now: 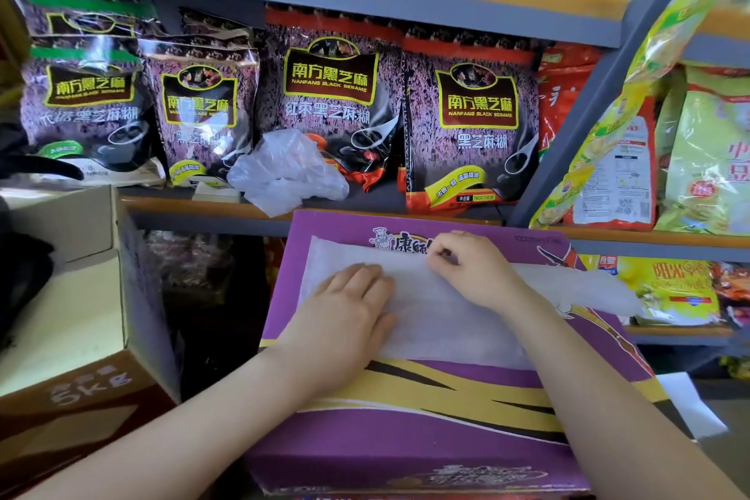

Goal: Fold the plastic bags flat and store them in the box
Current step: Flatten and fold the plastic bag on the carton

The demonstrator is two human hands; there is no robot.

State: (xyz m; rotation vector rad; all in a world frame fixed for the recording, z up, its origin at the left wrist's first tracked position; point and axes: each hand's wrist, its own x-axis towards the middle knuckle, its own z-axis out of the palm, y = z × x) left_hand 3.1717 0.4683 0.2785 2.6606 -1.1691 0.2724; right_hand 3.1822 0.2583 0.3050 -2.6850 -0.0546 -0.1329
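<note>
— What's nearest?

— A purple carton lying flat as a work surface. On it a translucent white plastic bag is spread flat, its right end trailing past the carton's edge.

— And the hands?

— The left hand lies palm down on the bag, fingers straight and close together, pressing it. The right hand sits just beyond and right of those fingertips, thumb and forefinger pinching the bag's far edge; the other fingers are curled.

— The box?

— An open cardboard box stands well left of the left fingers, flaps up. I can't tell whether any bags lie inside.

— Farther back?

— Past the fingertips, a crumpled plastic bag rests on the shelf, against black sesame packets. Yellow packets stand right.
</note>
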